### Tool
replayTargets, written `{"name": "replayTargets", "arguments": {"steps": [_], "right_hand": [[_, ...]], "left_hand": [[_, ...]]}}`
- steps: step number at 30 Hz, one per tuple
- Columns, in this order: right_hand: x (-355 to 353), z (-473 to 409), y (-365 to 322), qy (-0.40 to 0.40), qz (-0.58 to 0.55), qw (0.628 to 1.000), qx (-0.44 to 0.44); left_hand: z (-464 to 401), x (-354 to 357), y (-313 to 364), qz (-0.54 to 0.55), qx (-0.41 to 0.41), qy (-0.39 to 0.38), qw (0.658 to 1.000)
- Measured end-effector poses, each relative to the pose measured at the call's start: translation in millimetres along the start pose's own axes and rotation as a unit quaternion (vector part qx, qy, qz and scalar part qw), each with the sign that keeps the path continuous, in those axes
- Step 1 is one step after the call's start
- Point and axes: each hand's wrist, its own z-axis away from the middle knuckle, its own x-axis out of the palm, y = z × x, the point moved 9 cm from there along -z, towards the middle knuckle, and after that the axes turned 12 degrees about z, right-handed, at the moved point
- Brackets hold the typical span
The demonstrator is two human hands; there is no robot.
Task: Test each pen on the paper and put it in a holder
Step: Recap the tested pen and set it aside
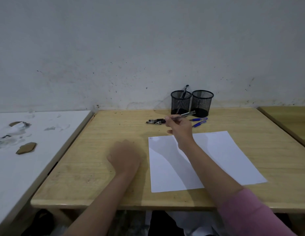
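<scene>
My right hand (180, 129) grips a clear-barrelled pen (186, 114) above the table, just beyond the far edge of the white paper (216, 160). A small scribble marks the paper's far left corner. Two black pens (155, 121) lie to the left of that hand, and two blue pens (199, 121) lie to its right. Two black mesh holders stand by the wall: the left holder (181, 102) has one black pen in it, the right holder (202, 103) looks empty. My left hand (125, 156) rests on the wood left of the paper, fingers curled, holding nothing.
The wooden table (90, 167) ends at a grey wall behind the holders. A white table (29, 133) with scraps of brown material and smudges stands on the left. Another wooden table edge (291, 120) shows at the right.
</scene>
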Motion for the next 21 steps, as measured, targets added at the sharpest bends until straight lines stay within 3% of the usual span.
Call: {"name": "replayTargets", "arguments": {"steps": [3, 10, 21], "right_hand": [[-3, 17, -6, -0.030, 0.032, 0.999, -0.003], [-26, 58, -28, -0.037, 0.027, 0.999, -0.025], [-68, 96, -86, -0.024, 0.055, 0.992, -0.110]], "left_hand": [[-2, 0, -1, 0.095, -0.004, -0.020, 0.995], [25, -15, 45, 0.329, 0.011, -0.092, 0.940], [71, -43, 119, 0.400, 0.067, -0.152, 0.901]]}}
